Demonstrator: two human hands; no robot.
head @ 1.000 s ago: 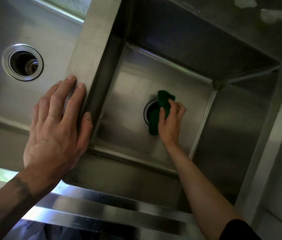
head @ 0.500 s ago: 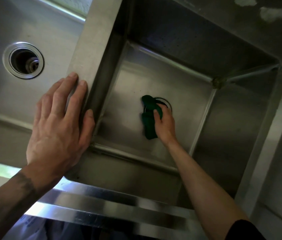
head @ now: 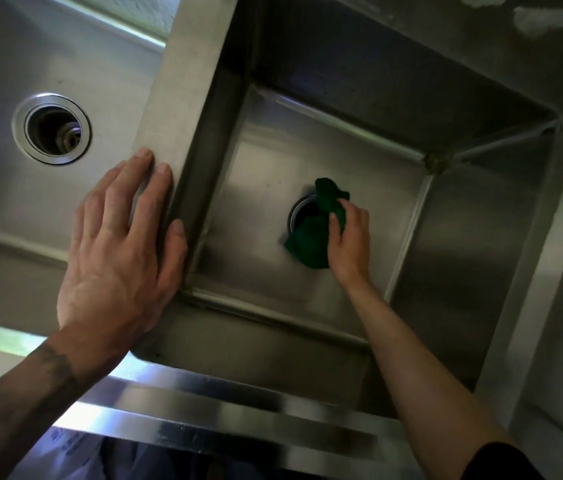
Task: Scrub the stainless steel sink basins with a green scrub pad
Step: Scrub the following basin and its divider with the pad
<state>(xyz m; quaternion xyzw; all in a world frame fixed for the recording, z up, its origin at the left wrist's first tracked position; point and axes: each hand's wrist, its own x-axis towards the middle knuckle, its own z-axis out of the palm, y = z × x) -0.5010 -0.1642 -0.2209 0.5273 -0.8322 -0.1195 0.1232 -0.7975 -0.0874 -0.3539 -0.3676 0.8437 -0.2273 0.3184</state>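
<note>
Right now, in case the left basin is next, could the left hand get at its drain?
Probably yes: the left hand rests flat on the divider, and nothing lies between it and the open drain.

Both forearms bare, we see. Dark tattoo ink (head: 50,367) marks the left forearm just behind the wrist; nails on the left hand (head: 117,258) are short; a black sleeve (head: 505,462) covers the right upper arm.

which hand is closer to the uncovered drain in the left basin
Left. The left hand rests on the divider beside that drain; the right hand is down in the other basin, holding the green scrub pad.
</note>
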